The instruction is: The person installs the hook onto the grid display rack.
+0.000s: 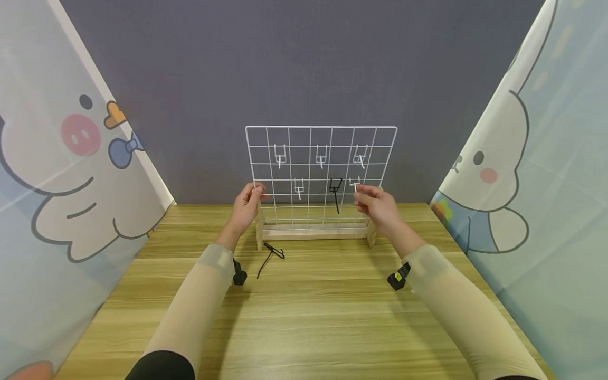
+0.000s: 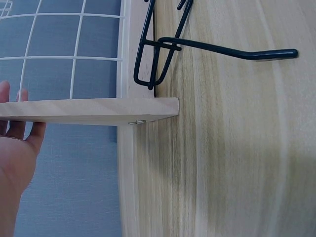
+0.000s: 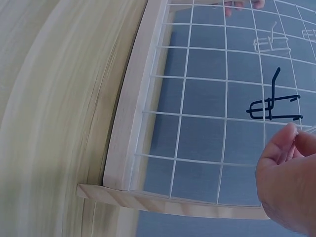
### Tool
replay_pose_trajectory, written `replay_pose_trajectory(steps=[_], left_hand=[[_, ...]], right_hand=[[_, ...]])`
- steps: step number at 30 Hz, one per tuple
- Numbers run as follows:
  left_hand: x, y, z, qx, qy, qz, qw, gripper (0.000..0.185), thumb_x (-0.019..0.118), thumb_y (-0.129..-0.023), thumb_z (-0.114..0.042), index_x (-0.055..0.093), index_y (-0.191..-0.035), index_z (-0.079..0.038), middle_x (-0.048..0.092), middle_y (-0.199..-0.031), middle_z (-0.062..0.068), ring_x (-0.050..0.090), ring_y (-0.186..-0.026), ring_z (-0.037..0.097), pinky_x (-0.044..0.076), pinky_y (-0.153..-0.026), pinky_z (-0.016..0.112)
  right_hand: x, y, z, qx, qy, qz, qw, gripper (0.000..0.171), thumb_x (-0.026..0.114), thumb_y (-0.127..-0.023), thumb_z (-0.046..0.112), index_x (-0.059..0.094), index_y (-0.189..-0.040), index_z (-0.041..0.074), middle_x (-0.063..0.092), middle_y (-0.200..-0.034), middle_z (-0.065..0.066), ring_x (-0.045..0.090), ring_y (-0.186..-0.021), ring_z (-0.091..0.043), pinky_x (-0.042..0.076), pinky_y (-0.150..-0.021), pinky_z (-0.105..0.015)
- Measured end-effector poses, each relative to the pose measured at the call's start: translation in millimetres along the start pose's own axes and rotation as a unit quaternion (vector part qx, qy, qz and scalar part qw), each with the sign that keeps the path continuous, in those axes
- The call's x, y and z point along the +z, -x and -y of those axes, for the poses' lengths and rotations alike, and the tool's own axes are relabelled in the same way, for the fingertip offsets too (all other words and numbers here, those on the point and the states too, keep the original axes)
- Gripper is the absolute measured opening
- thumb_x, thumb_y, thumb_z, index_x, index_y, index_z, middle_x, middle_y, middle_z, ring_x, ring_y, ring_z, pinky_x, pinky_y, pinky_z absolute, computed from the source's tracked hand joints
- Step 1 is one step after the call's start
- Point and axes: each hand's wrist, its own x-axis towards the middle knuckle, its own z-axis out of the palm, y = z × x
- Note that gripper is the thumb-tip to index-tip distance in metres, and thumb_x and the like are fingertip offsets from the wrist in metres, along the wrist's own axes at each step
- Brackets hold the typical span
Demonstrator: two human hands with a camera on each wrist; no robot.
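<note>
White wire grid panel (image 1: 321, 177) stands upright in a wooden base (image 1: 313, 232) at the far side of the wooden table (image 1: 304, 316), against the grey wall.

Progress, as judged: hooks on the grid number five white and one black. Top row holds three white hooks; the lower row has a white hook (image 1: 298, 188) left of centre, a black hook (image 1: 335, 192) right of centre, and another white hook (image 1: 354, 184) at the right, under the right hand's fingers. One loose black hook (image 1: 271, 256) lies on the table just near of the base's left foot, not yet hung. So most of the hanging looks done, with at least that one piece left.

Left hand (image 1: 247, 206): fingers curled at the grid's left edge, apparently gripping the frame wire to steady it. The left wrist view shows only the palm edge beside the base foot.

Right hand (image 1: 377, 206): thumb and fingertips pinched together on the lower-right white hook at the grid face. The right wrist view shows the same pinch, though the thin hook barely shows there.
</note>
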Motion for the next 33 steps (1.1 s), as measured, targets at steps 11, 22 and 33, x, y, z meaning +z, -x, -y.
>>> replay_pose_trajectory(steps=[11,22,33], left_hand=[[0.4,-1.4,1.0,-0.005,0.014,0.002,0.9999,0.040,0.045,-0.120,-0.033,0.056,-0.138,0.001,0.054,-0.149,0.028,0.059,-0.141,0.052,0.043,-0.118,0.050],[-0.4,-0.8,1.1,-0.001,0.015,0.004,0.9999,0.040,0.045,-0.120,-0.033,0.056,-0.138,0.002,0.050,-0.153,0.035,0.060,-0.141,0.051,0.038,-0.124,0.062],[-0.3,-0.6,1.6,0.000,0.010,-0.003,0.9999,0.038,0.046,-0.120,-0.033,0.058,-0.137,-0.001,0.058,-0.141,0.025,0.063,-0.139,0.048,0.049,-0.092,0.027]], right_hand=[[-2.6,-7.8,-3.1,0.004,-0.018,-0.018,1.000,0.046,0.067,-0.110,0.013,0.057,-0.154,0.000,0.066,-0.115,0.000,0.069,-0.096,-0.009,0.059,-0.084,-0.017],[0.9,-6.5,-2.7,-0.001,-0.026,-0.026,0.999,0.040,0.068,-0.109,0.008,0.059,-0.147,-0.001,0.070,-0.106,0.004,0.070,-0.089,-0.007,0.060,-0.085,-0.018],[0.4,-6.2,-5.2,-0.006,-0.050,-0.025,0.998,0.046,0.068,-0.109,0.006,0.056,-0.152,-0.007,0.065,-0.111,0.002,0.070,-0.084,-0.004,0.060,-0.081,-0.015]])
